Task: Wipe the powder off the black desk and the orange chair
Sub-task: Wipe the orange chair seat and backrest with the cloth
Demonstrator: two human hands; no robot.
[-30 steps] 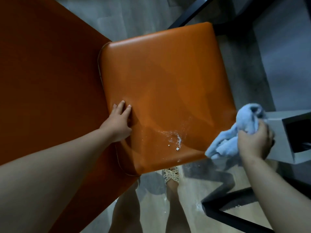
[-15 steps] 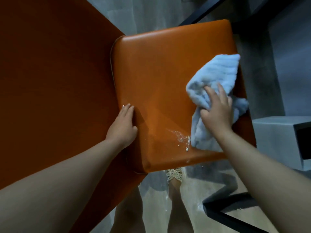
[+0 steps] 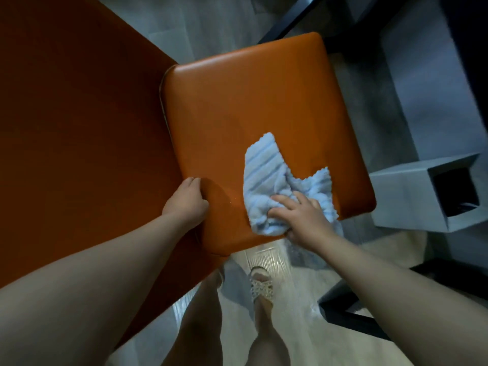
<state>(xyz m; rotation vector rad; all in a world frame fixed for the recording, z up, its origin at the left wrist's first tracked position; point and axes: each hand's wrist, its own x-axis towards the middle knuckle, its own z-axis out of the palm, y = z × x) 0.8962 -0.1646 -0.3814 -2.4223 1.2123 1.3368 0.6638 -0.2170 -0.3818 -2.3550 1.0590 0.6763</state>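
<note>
**Chair** [image 3: 250, 114]: orange; seat seen from above, back [image 3: 79, 128] to my left.

**Left hand** [image 3: 184, 204]: at the seat's left edge, where the seat meets the back. Fingers curled together over that edge, gripping it.

**Right hand** [image 3: 298, 217]: on the cloth, near the seat's front edge. Fingers [image 3: 284, 199] spread and fairly straight, pressing the cloth down. The thumb sits at the front edge, and I cannot tell whether it hooks the cloth.

**Cloth** [image 3: 266, 178]: pale blue, ribbed, bunched under my palm. Its long axis runs from the front edge away from me toward mid-seat, and a little hangs over the front edge.

**Powder** [image 3: 231, 204]: a few faint specks on the seat, left of the cloth and between my two hands. Anything under the cloth is hidden. My right hand has the cloth, so I judge the next stroke goes leftward.

**Box** [image 3: 412, 196]: grey, on the floor right of the chair. Its open side is dark, and I cannot tell what is inside.

**Black worktop**: not identifiable. There are only black bars [image 3: 290, 19] beyond the seat.

**Step**: the seat wipe is under way, and I judge the chair nearly clean.
</note>
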